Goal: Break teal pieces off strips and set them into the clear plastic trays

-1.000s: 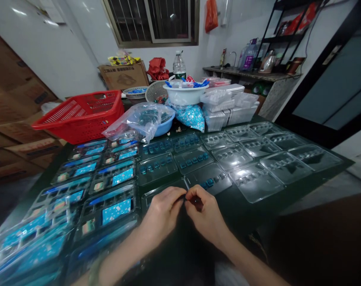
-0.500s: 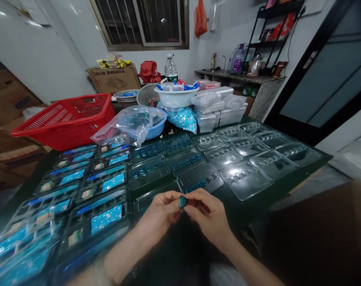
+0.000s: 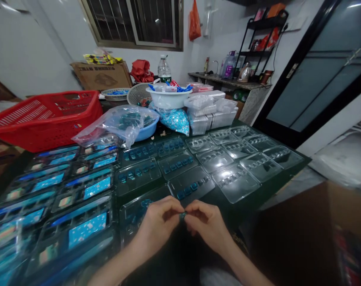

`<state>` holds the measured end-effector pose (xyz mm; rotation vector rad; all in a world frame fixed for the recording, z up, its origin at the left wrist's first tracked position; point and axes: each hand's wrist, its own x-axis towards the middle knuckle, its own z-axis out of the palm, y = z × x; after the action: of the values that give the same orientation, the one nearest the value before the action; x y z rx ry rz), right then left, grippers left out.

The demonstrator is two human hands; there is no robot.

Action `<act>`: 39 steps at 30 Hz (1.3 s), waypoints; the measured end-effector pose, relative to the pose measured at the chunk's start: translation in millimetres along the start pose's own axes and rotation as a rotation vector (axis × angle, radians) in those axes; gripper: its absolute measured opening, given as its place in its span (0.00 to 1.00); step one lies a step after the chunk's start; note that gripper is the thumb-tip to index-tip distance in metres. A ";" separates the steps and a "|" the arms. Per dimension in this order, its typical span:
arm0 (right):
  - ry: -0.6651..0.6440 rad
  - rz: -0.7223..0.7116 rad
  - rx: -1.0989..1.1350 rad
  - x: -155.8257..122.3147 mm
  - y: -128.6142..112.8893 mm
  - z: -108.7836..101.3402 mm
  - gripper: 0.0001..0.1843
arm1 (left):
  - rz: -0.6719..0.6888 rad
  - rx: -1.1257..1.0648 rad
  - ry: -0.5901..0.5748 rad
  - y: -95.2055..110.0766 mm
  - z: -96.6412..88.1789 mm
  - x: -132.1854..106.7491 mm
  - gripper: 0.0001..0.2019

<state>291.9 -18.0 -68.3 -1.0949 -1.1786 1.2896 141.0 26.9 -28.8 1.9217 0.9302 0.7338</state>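
Dark green tabletop (image 3: 275,184) is stretching out ahead of me on the feed, carrying rows of packaging. I am seeing my left hand (image 3: 158,228) and right hand (image 3: 208,226) pressing together, their fingertips pinching a small teal piece (image 3: 182,215) between them, just beside a clear blister tray (image 3: 190,186) holding similar teal pieces.

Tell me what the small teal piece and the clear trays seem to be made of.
The teal piece looks like glossy plastic, though it is too small to be sure. The clear tray looks like thin moulded plastic: see-through and shiny, with glare along its formed wells.
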 end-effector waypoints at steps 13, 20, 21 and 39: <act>0.075 -0.305 -1.105 70.4 2.3 -86.6 0.09 | -0.106 0.301 0.128 -20.2 -81.3 -12.0 0.12; -0.059 -0.267 -1.301 74.6 -0.9 -80.5 0.09 | -0.188 0.475 0.157 -41.8 -119.5 -36.3 0.13; -0.077 -0.266 -1.325 74.8 -1.7 -80.4 0.09 | -0.197 0.478 0.158 -42.1 -121.6 -37.7 0.13; 0.060 -0.360 -1.586 55.0 3.7 -70.9 0.19 | -0.264 0.580 -0.087 -46.4 -85.4 -32.1 0.11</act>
<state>358.8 41.0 -78.6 -1.7792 -2.2558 -0.2141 42.6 54.5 -34.4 2.2326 1.4190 0.2305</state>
